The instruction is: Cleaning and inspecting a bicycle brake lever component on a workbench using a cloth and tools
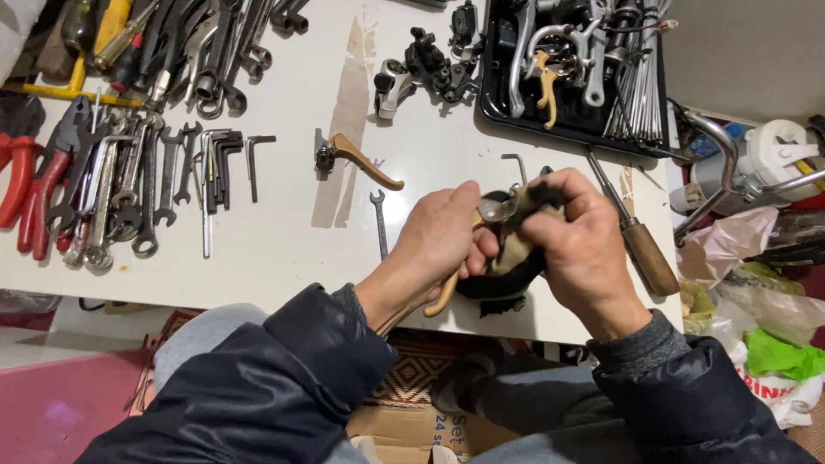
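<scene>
My left hand (438, 236) grips a tan brake lever (447, 294) with a shiny metal clamp (494, 209) at its top end. My right hand (580, 245) presses a dirty beige and black rag (509, 262) against that lever. Both hands meet over the near edge of the white table (284, 249). A second tan brake lever (357, 157) lies on the table, farther back and to the left of my hands.
Wrenches (129, 198), hex keys (225, 167) and red-handled pliers (30, 193) lie at the left. A small spanner (379, 222) sits beside my left hand. A wooden-handled tool (643, 241) lies at the right. A black tray (576, 64) of metal parts stands at the back right. Plastic bags (765, 318) sit off the right edge.
</scene>
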